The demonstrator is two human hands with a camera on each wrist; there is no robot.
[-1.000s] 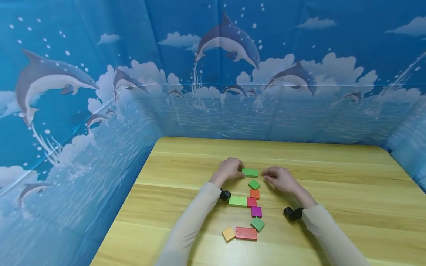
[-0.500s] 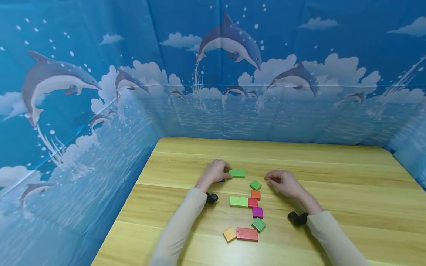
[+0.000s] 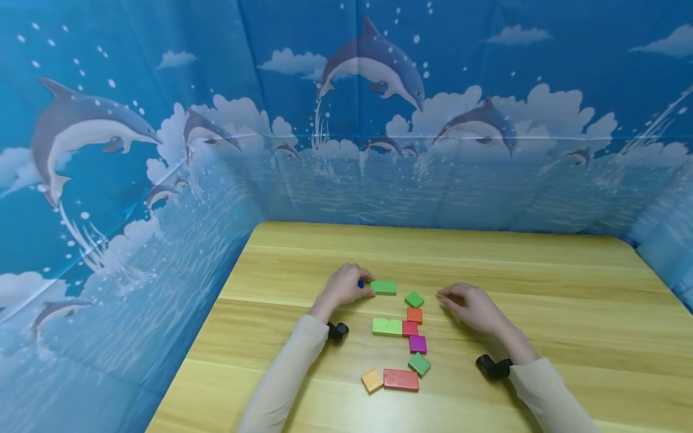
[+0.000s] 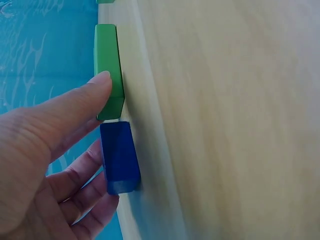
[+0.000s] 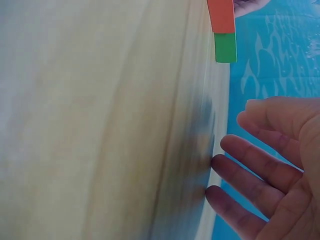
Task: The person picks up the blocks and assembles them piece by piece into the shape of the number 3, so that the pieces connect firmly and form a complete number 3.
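Between thumb and forefinger, my left hand (image 3: 344, 285) pinches one end of a long green block (image 3: 384, 288) at the far side of the arrangement. A dark blue block (image 4: 120, 157) lies end to end with it in the left wrist view, beside the other fingers; in the head view the hand mostly covers it. My right hand (image 3: 473, 307) rests at the table to the right with fingers loosely bent and nothing in them. Nearest to it is a small green block (image 3: 414, 299), turned cornerwise, and an orange block (image 3: 414, 316) sits just below that.
A column of small blocks continues nearer: red (image 3: 409, 329), purple (image 3: 417, 344) and green (image 3: 419, 364). Leftward lie a long light-green block (image 3: 387, 326), a long red block (image 3: 401, 380) and a yellow-orange block (image 3: 372, 381). Dolphin-printed cloth (image 3: 346, 180) stands behind the wooden table (image 3: 568, 288).
My left hand has moved left with the long green block, away from above the cornerwise green block, and the blue block now shows beside it. The right hand has shifted slightly right and nearer.
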